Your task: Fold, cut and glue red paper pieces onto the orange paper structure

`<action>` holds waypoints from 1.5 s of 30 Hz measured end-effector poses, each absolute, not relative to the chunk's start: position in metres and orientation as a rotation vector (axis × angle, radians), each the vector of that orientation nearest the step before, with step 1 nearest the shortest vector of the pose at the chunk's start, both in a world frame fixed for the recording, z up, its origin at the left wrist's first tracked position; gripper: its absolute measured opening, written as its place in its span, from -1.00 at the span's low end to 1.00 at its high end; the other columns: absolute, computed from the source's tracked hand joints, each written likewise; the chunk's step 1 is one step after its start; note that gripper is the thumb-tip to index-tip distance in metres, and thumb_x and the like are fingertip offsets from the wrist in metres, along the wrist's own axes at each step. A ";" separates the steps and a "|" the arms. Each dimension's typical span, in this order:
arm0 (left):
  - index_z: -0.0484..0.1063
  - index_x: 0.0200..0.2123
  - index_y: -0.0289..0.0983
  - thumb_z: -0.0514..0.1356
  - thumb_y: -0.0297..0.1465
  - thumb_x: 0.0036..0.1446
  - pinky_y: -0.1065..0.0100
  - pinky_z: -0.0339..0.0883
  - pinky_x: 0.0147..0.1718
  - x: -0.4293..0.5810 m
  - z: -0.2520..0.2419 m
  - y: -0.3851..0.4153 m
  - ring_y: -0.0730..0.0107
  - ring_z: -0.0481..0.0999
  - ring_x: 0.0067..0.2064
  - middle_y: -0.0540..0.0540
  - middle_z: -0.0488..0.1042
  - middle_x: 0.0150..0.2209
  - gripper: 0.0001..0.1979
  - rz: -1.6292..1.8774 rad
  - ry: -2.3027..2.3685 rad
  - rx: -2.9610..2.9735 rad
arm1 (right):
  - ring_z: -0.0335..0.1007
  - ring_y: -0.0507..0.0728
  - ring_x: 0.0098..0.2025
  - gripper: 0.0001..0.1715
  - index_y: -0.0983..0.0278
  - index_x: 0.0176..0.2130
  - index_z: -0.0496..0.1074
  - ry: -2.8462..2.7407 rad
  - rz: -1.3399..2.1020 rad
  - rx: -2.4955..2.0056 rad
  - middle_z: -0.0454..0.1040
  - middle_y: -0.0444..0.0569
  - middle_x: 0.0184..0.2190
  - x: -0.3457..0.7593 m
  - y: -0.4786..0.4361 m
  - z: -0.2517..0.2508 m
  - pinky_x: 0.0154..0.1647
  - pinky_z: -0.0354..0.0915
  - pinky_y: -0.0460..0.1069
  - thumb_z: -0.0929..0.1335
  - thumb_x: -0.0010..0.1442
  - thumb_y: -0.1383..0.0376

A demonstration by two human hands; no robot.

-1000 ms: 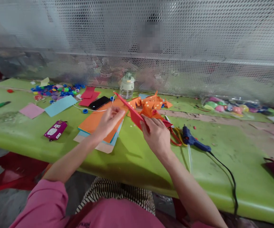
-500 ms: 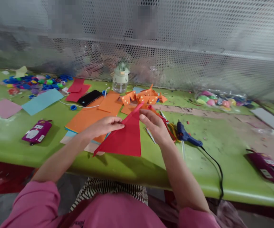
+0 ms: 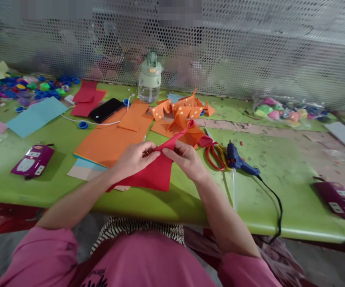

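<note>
A sheet of red paper [image 3: 152, 174] is held up above the near part of the table, a narrow folded strip running along its upper slanted edge. My left hand [image 3: 138, 157] pinches that folded edge between thumb and fingers. Right beside it, my right hand [image 3: 187, 156] grips the same fold, its thumb on top and its fingers behind. The two thumb tips almost meet. Just beyond the red sheet lie folded orange paper pieces with pale dots [image 3: 187, 109]. Left of it rests a stack of orange paper [image 3: 100, 145].
On the right are red-handled scissors [image 3: 214, 161] and a blue glue gun [image 3: 240, 162] with a black cord. A clear bottle [image 3: 150, 81] stands at the back. Leftward lie a phone [image 3: 106, 110], blue paper [image 3: 37, 116], a purple power box [image 3: 33, 160] and many small plastic caps [image 3: 25, 85].
My right hand has come in to the left and now grips the fold beside my left hand; before, its fingers were more open at the sheet's right edge. The head view has shifted slightly.
</note>
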State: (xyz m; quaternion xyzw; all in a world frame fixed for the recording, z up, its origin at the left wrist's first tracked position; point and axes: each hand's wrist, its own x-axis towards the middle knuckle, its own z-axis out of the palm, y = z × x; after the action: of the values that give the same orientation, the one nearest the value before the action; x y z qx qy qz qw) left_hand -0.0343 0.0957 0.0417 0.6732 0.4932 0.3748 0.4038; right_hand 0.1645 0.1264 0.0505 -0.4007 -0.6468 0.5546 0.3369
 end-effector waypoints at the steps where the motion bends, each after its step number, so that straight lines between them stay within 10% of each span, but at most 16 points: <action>1: 0.44 -0.26 -0.23 0.17 -0.17 0.24 0.40 0.31 -0.36 -0.034 0.042 0.095 0.41 0.52 -0.34 -0.02 0.57 -0.33 -0.76 0.939 1.263 1.725 | 0.35 0.06 -0.36 -0.61 0.21 -0.31 0.53 -1.692 1.445 -1.040 0.50 -0.13 -0.42 0.164 0.126 0.051 -0.35 0.29 -0.03 0.48 0.15 -0.05; 45: 0.41 -0.39 -0.23 0.21 -0.17 0.22 0.41 0.18 -0.39 -0.032 0.046 0.091 0.48 0.33 -0.40 0.07 0.39 -0.47 -0.73 0.834 1.180 1.654 | 0.38 0.07 -0.34 -0.53 0.18 -0.47 0.52 -1.368 1.435 -0.993 0.50 -0.15 -0.47 0.157 0.125 0.039 -0.22 0.33 0.00 0.56 -0.03 -0.13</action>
State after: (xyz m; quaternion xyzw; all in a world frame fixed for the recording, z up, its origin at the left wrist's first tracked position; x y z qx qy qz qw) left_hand -0.0318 0.0911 0.0460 0.6706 0.4783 0.3382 0.4551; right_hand 0.1567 0.1246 0.0393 -0.4009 -0.5522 0.5793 0.4458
